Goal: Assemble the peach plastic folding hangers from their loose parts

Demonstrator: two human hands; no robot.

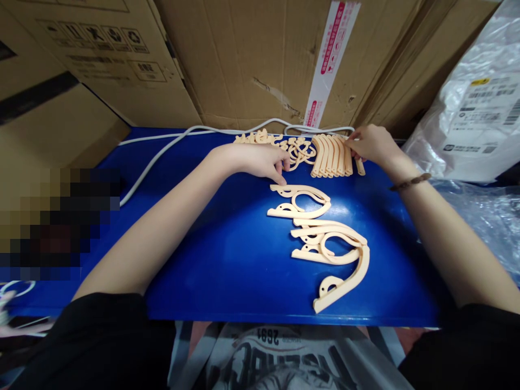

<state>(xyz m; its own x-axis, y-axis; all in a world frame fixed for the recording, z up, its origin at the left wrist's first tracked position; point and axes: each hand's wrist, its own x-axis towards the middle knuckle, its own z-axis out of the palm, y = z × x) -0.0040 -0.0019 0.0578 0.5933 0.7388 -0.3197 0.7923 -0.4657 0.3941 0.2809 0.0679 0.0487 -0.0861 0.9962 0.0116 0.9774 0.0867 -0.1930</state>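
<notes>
Left hand (264, 161): loosely curled, gap between thumb and fingers, nothing visible in it; over the table beside the ring-shaped parts (301, 153), thumb just above the upper folded set.
Right hand (374, 143): fingers bunched at the top of a loose curved piece (361, 167); can't tell if the pinch is closed on it.
Curved row (331, 157): tan pieces side by side at the back of the blue table (227, 260), loose one just right of it.
Folded sets: upper set (307, 189) and lower set (337, 229) mid-table; front curved arm (345, 284) meets the lower set's right end, joined or just touching unclear.
Handling: look like moulded plastic; probably light, stiff, a bit slick. Thin hook and ring bits likely the fragile part.
Hold point: best pinched across the thick bar near mid-length, off the thin loops.
</notes>
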